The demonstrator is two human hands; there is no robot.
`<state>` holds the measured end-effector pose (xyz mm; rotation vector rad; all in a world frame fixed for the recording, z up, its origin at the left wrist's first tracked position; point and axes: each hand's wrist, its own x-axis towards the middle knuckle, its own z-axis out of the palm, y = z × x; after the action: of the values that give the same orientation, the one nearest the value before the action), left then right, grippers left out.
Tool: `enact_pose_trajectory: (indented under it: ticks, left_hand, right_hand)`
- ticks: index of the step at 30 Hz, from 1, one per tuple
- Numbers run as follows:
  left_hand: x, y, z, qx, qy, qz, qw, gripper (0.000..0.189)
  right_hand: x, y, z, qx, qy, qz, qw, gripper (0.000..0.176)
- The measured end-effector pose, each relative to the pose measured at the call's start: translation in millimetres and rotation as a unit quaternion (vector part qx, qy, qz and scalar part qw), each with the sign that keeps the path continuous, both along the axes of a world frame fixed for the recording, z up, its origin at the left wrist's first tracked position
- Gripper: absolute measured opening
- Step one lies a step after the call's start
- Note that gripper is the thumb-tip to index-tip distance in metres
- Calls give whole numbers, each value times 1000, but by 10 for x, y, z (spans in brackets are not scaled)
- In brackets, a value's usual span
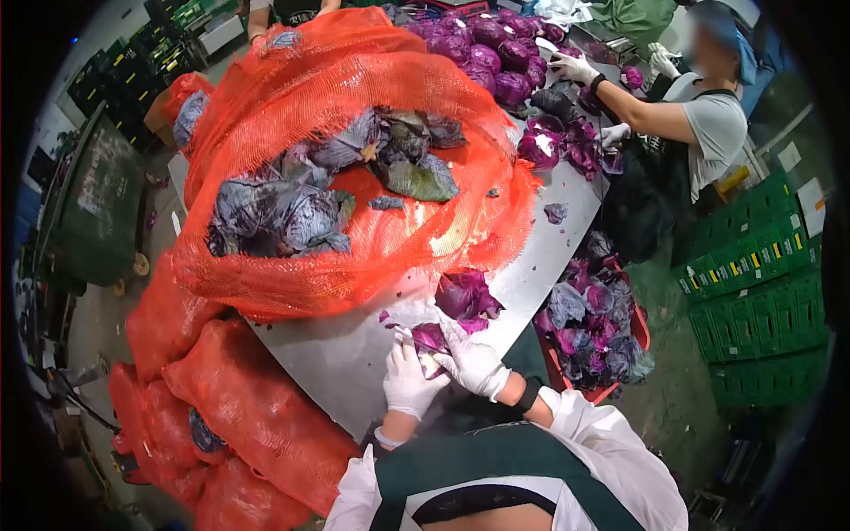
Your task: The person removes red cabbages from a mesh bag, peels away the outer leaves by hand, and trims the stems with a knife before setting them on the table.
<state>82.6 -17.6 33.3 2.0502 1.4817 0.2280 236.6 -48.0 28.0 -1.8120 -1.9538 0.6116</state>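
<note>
Close to the table's near edge, a small purple red cabbage (429, 337) sits between my two gloved hands. My left hand (411, 379) grips it from the left and below. On the other side, my right hand (475, 361) presses against it with bent fingers; whether a tool is in that hand is hidden. Loose purple cabbage leaves (467, 296) lie just beyond my hands on the metal table (332, 358). A big orange mesh sack (292, 288) lies opened behind them, holding dull purple cabbages (288, 212) and loose outer leaves.
Peeled red cabbages (487, 57) are piled at the far end. A co-worker (699, 115) in gloves handles cabbages at the far right. A red bin of leaves (589, 323) stands right of the table. Full mesh sacks (257, 403) lie lower left; green crates (753, 292) are stacked right.
</note>
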Motion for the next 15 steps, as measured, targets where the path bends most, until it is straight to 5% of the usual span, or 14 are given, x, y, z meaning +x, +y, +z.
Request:
enact_pose_trajectory:
  ticks: [3,7,9,12,14,15]
  left_hand:
    - [23,-15,1,10,8,6,1000,104]
    - [30,-78,-12,67,-15,-15,998,108]
    - [-39,-104,-66,69,-31,-16,997,109]
    - [-407,-149,-219,71,-159,-94,980,107]
    - [-582,-265,-242,56,-246,-67,965,100]
    - [-601,-342,-189,28,-290,-31,956,95]
  right_hand:
    - [-21,-10,-73,3,-56,-11,998,61]
    - [64,113,-67,-20,-15,-81,996,31]
    - [218,164,-196,66,25,-110,991,27]
    - [628,289,-394,-121,209,-167,956,33]
    - [689,299,-271,-285,364,-168,871,47]
    - [716,347,-66,-332,226,-94,911,62]
